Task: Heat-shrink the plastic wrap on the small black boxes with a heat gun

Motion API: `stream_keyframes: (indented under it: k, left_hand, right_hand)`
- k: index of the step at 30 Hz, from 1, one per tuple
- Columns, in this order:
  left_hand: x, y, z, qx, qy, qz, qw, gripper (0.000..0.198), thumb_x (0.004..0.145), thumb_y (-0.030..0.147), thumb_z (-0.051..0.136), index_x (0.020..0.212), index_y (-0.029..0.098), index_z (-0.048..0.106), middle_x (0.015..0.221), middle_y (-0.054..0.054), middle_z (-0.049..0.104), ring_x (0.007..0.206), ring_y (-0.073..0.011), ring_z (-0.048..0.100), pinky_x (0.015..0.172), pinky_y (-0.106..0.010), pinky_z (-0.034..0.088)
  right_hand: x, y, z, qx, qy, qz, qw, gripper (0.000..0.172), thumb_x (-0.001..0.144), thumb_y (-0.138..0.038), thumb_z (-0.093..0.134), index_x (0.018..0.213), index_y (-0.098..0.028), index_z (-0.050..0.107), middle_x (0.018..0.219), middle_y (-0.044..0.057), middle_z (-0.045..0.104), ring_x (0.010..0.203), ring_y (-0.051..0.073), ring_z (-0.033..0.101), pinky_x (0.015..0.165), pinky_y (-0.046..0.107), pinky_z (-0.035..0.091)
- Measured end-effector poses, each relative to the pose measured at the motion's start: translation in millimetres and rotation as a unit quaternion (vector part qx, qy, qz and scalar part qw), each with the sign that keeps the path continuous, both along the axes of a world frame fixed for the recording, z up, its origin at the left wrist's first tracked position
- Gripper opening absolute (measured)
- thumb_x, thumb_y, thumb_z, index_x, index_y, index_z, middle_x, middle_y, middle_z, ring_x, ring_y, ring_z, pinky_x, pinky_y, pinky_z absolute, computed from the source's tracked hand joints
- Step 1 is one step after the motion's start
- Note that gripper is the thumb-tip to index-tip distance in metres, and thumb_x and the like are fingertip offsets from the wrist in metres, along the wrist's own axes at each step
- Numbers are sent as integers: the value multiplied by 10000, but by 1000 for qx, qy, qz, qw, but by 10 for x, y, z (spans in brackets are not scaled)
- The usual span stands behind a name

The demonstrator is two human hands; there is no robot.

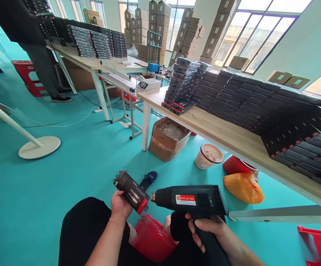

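Observation:
A small black box with a red end (pixel 132 193) rests in my left hand (pixel 121 207), tilted, with the fingers closed round its lower side. My right hand (pixel 209 229) is wrapped round the handle of a black heat gun (pixel 163 197) with a red and white label. The gun's metal nozzle points left and is close to the box's red end; whether they touch I cannot tell. Below them a red plastic bin (pixel 155 240) stands between my feet. A dark slipper (pixel 148 180) lies on the floor behind the box.
On the right, a wooden table (pixel 218 125) carries long stacks of black boxes (pixel 232 96). Beneath it are an open carton (pixel 167 140), a patterned wastebasket (pixel 209 156) and an orange bag (pixel 243 187). A white round stand base (pixel 40 147) is at left. Another person (pixel 38 55) stands farther back.

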State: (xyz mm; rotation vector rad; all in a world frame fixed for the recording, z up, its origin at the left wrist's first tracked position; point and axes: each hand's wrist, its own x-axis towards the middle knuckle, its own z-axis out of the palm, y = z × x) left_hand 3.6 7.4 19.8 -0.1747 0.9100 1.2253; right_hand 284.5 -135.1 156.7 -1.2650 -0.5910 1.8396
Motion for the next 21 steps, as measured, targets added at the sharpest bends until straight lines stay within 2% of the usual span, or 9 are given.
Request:
stream_keyframes:
  k: [3,6,9,13,16,18,21]
  left_hand:
    - [20,-12,62,9,-2,-3,1000,454,555,163,521,976,139,689,706,-102,718,705,-336,707,720,-507,583]
    - [18,-9,59,18,-1,-5,1000,378,556,153,517,893,142,689,672,-99,706,696,-339,701,707,-514,584]
    - [8,3,19,24,7,-13,1000,280,558,151,511,788,146,671,653,-98,702,634,-311,686,661,-491,587]
    - [22,14,-36,40,31,-23,998,228,559,159,513,726,153,668,626,-83,697,572,-259,665,598,-410,582]
    - [60,-11,-69,58,59,-69,994,208,576,156,520,704,132,683,634,-105,705,563,-265,668,569,-397,572]
    - [90,-46,-87,74,80,-104,989,172,610,132,535,688,116,687,638,-117,709,562,-271,671,560,-391,564]
    - [123,-97,-105,94,93,-152,979,130,647,94,554,659,123,680,610,-93,698,547,-256,662,541,-363,547]
  right_hand:
    - [-6,0,29,-2,-13,35,999,387,741,-403,773,999,-122,705,768,36,649,545,132,580,483,249,435]
    - [-61,13,57,8,-40,54,998,345,745,-384,766,965,-125,705,759,38,654,561,137,578,505,257,443]
    - [-116,20,76,14,-69,33,997,317,759,-378,744,943,-123,709,730,33,643,582,142,570,521,260,450]
    - [-122,49,70,-11,-57,70,996,352,715,-365,769,954,-113,710,751,43,658,558,145,578,495,261,437]
    - [-77,168,51,4,-93,6,996,319,734,-370,773,921,-121,702,737,34,654,572,141,579,518,261,456]
    - [-31,291,57,2,-81,-32,996,315,757,-368,761,947,-122,704,748,33,658,579,137,582,518,252,457]
    - [27,481,122,8,-33,-19,999,312,775,-347,750,976,-110,716,766,45,670,589,142,602,497,243,450]
